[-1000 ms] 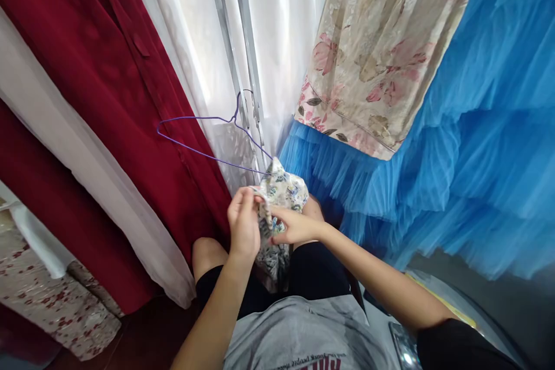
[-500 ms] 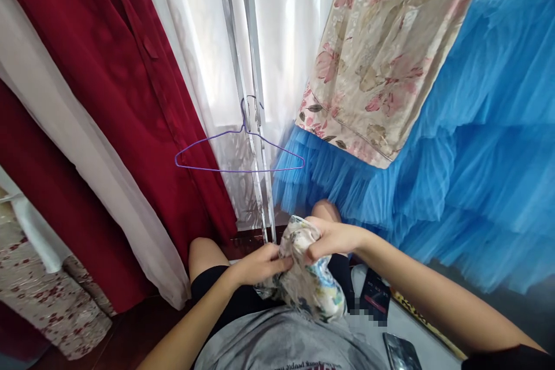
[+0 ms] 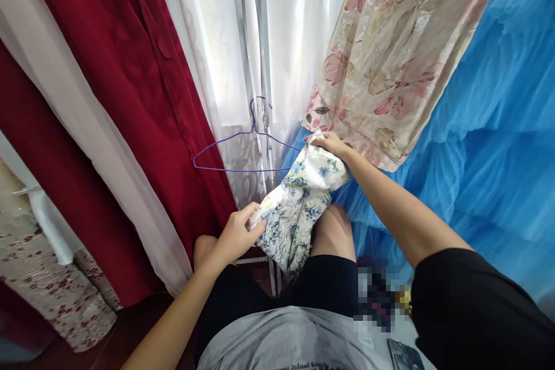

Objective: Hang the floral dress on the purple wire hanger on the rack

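Blue ruffled dress (image 3: 489, 167): hangs along the right side; no label seen. Red curtain (image 3: 125, 81): drops down the left side, plain. White curtain (image 3: 208, 40): hangs between the two, unmarked. Beige floral garment (image 3: 390, 69): hangs in front of the blue ruffles, pink blossoms, no writing found. Grey shirt (image 3: 286, 341): worn by the person; one line of small dark print at the lower edge, upside down, the word "people" legible, remainder too small or cut off. Metal stand (image 3: 262, 29): upright in front of the white curtain.

Flower-print cloth (image 3: 299, 202): white with blue and yellow, bunched, held up above the person's knees; no tag visible. Purple hanger (image 3: 243, 171): hooked at the stand; its right end disappears at the cloth. Whether it lies inside or behind cannot be determined.

Right hand (image 3: 332, 143): pinches the cloth's top corner. Left hand (image 3: 237, 236): thumb and fingers pinch its lower left edge.

Dark item (image 3: 379, 303): lower right, pixelated, any lettering unreadable. Phone (image 3: 405, 355): below it, cut off by the lower edge, no brand legible.
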A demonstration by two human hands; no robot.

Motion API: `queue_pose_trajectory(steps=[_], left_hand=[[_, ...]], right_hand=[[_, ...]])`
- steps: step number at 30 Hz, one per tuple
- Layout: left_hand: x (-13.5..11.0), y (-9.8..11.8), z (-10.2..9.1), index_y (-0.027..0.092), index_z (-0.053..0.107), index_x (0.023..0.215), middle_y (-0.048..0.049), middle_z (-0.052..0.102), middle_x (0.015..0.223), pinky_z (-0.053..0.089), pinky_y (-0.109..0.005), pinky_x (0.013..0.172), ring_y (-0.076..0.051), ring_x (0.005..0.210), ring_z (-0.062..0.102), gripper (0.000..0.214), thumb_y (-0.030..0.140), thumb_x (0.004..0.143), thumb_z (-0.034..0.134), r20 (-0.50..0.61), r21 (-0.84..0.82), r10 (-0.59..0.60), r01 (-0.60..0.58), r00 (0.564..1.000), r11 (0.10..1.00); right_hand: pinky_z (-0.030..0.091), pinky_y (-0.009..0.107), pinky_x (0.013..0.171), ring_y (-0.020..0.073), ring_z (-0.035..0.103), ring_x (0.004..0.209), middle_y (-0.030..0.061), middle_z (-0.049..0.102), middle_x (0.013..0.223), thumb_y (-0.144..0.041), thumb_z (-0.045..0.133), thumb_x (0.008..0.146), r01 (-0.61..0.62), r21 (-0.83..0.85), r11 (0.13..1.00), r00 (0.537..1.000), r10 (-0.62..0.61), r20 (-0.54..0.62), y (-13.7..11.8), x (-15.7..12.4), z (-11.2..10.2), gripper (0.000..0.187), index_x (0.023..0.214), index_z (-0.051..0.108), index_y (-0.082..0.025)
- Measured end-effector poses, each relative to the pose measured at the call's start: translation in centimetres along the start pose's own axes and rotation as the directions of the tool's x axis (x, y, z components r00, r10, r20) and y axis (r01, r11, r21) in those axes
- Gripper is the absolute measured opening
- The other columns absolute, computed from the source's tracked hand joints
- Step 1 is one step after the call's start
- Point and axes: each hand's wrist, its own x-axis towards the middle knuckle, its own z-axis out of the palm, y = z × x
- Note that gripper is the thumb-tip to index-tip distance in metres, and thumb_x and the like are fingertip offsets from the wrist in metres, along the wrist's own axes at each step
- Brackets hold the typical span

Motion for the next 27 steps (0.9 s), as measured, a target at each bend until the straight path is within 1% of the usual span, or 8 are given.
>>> queue_pose_trajectory(steps=[3,5,10,13,15,19,23,27], left_hand=[[0.8,1.5,-0.8,0.019,0.059,0.095,0.0039,0.051,0.076,0.036,-0.023,0.063,-0.012,0.068,0.046,0.012,0.03,0.094,0.055,-0.058,-0.083,0.003,-0.007,0.998,0.997],[0.7,1.7,-1.6,0.019,0.058,0.097,0.0038,0.051,0.076,0.037,-0.023,0.063,-0.012,0.068,0.047,0.013,0.031,0.096,0.053,-0.106,-0.158,-0.011,-0.006,0.994,0.987],[-0.4,-0.3,-5.3,0.019,0.058,0.097,0.0019,0.056,0.079,0.038,-0.023,0.06,-0.014,0.069,0.05,0.017,0.034,0.094,0.052,-0.227,-0.285,-0.108,0.039,0.968,0.958],[-0.4,-3.1,-8.2,0.019,0.057,0.086,0.002,0.054,0.074,0.036,-0.024,0.059,-0.015,0.066,0.049,0.015,0.032,0.091,0.051,-0.223,-0.142,-0.111,0.081,0.969,0.987],[0.4,-5.5,-10.0,0.019,0.057,0.079,0.0011,0.054,0.072,0.037,-0.026,0.064,-0.017,0.069,0.05,0.016,0.03,0.089,0.049,-0.142,0.097,-0.073,0.088,0.987,0.991],[3.9,-9.8,-12.7,0.021,0.059,0.072,-0.0014,0.061,0.07,0.041,-0.031,0.076,-0.022,0.076,0.057,0.021,0.028,0.087,0.044,0.014,0.494,-0.157,0.129,0.988,0.86],[9.4,-11.3,-15.3,0.022,0.067,0.083,-0.0071,0.072,0.091,0.043,-0.038,0.087,-0.029,0.095,0.063,0.02,0.024,0.084,0.047,-0.136,0.521,-0.228,0.266,0.964,0.811],[15.6,-9.9,-16.5,0.021,0.068,0.099,-0.0119,0.072,0.112,0.043,-0.042,0.095,-0.032,0.107,0.06,0.026,0.02,0.086,0.046,-0.301,0.463,-0.176,0.305,0.937,0.832]], right_hand=[[0.049,0.028,0.075,0.0156,0.06,0.069,0.0013,0.068,0.067,-0.034,0.079,0.074,-0.053,-0.067,0.996,0.998,0.056,0.037,-0.6,2.9,2.9,0.024,0.066,0.067,-0.014],[0.052,0.028,0.079,0.0177,0.065,0.076,0.0025,0.074,0.076,-0.037,0.079,0.079,-0.072,-0.055,0.996,0.989,0.078,0.122,-1.2,3.6,5.1,0.024,0.075,0.071,-0.015],[0.059,0.029,0.082,0.0204,0.073,0.088,0.006,0.08,0.096,-0.032,0.068,0.093,-0.268,0.114,0.957,0.873,0.191,0.449,-2.2,2.5,7.9,0.017,0.1,0.074,-0.018],[0.06,0.027,0.082,0.0189,0.075,0.083,0.0057,0.081,0.093,-0.023,0.066,0.092,-0.278,0.168,0.946,0.862,0.169,0.478,-2.5,1.4,7.0,0.015,0.103,0.076,-0.018],[0.061,0.028,0.08,0.0194,0.075,0.08,0.0057,0.081,0.091,-0.022,0.066,0.091,-0.297,0.145,0.944,0.85,0.192,0.49,-2.9,1.0,6.1,0.016,0.103,0.077,-0.018],[0.063,0.031,0.077,0.0225,0.077,0.079,0.0063,0.082,0.093,-0.027,0.069,0.091,-0.354,0.097,0.93,0.799,0.247,0.548,-4.2,0.5,5.3,0.022,0.11,0.077,-0.019],[0.065,0.032,0.076,0.0219,0.077,0.073,0.006,0.082,0.087,-0.026,0.067,0.093,-0.39,0.093,0.916,0.783,0.277,0.556,-5.2,0.0,5.5,0.027,0.117,0.075,-0.017],[0.065,0.031,0.074,0.0204,0.076,0.066,0.0058,0.081,0.082,-0.025,0.065,0.095,-0.453,0.102,0.886,0.788,0.345,0.51,-5.6,-0.6,5.5,0.022,0.112,0.075,-0.016]])
